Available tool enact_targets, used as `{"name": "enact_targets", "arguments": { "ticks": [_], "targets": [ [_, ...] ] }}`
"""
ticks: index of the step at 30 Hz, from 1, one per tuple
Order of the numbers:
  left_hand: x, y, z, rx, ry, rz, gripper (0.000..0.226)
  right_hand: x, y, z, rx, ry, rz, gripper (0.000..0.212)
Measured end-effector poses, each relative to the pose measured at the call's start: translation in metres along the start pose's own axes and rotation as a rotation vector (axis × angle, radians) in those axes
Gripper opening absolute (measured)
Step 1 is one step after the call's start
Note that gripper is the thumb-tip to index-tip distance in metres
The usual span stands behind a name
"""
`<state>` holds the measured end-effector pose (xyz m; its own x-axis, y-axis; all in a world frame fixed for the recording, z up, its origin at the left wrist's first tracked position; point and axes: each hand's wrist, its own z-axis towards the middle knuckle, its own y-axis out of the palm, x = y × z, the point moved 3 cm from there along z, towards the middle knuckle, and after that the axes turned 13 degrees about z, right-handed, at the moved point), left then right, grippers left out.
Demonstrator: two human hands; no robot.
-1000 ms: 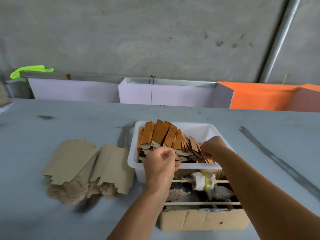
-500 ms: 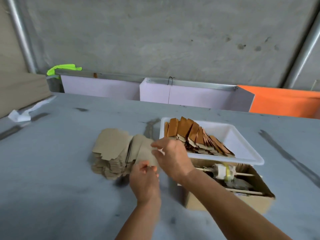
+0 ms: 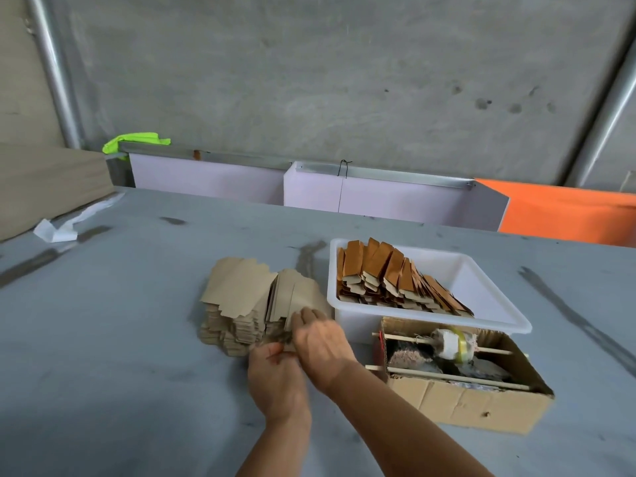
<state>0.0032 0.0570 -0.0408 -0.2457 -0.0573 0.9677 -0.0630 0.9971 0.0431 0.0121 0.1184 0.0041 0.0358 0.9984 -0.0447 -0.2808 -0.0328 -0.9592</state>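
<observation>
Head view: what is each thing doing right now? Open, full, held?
card stack, fanned, lying on the table
left hand, pinches the stack's near edge
right hand, fingers rest on the stack's top
white tub, partly filled with folded pieces
cardboard box, open on top
white roll, threaded on a stick

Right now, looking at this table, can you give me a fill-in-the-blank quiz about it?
The orange-brown pieces stand packed in a ____ tub. The left hand and right hand are at the pile of cardboard cutouts, which lies to the ____ of that tub. Nearest the person, against the tub, sits an open box made of ____.
Missing words: white; left; cardboard.
</observation>
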Motion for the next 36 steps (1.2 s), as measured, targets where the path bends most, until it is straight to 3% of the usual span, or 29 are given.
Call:
{"name": "enact_targets", "arguments": {
  "ticks": [5, 9, 11, 13, 17, 28, 30, 32, 36],
  "targets": [
    [-0.001, -0.004, -0.004, 0.003, 0.019, -0.026, 0.029, -0.001, -0.006, -0.004, 0.013, 0.027, 0.062, 0.022],
    [0.0, -0.007, -0.005, -0.01, 0.005, -0.039, 0.029, -0.009, -0.021, -0.008, 0.177, 0.014, 0.082, 0.004],
    [-0.001, -0.009, -0.004, -0.005, 0.01, -0.042, 0.027, -0.012, -0.025, -0.01, 0.232, 0.047, 0.08, 0.03],
    [-0.002, -0.01, -0.003, -0.002, 0.017, -0.027, 0.024, -0.007, -0.027, -0.015, 0.285, 0.093, 0.167, 0.038],
    [-0.003, -0.011, -0.003, -0.02, 0.028, -0.006, 0.024, 0.0, -0.034, -0.029, 0.461, 0.138, 0.251, 0.036],
    [0.001, -0.015, -0.001, 0.0, 0.079, 0.002, 0.02, 0.0, -0.054, -0.041, 0.652, 0.083, 0.232, 0.033],
    [0.005, -0.016, -0.002, -0.001, 0.121, 0.009, 0.014, 0.003, -0.07, -0.043, 0.765, 0.077, 0.299, 0.021],
    [0.015, -0.018, -0.006, 0.007, 0.23, 0.054, 0.012, 0.009, -0.088, -0.046, 0.856, 0.121, 0.448, 0.026],
    [0.047, -0.024, -0.017, -0.021, 0.4, 0.067, 0.048, 0.031, -0.104, -0.065, 0.793, 0.358, 0.865, 0.014]
  ]
}}
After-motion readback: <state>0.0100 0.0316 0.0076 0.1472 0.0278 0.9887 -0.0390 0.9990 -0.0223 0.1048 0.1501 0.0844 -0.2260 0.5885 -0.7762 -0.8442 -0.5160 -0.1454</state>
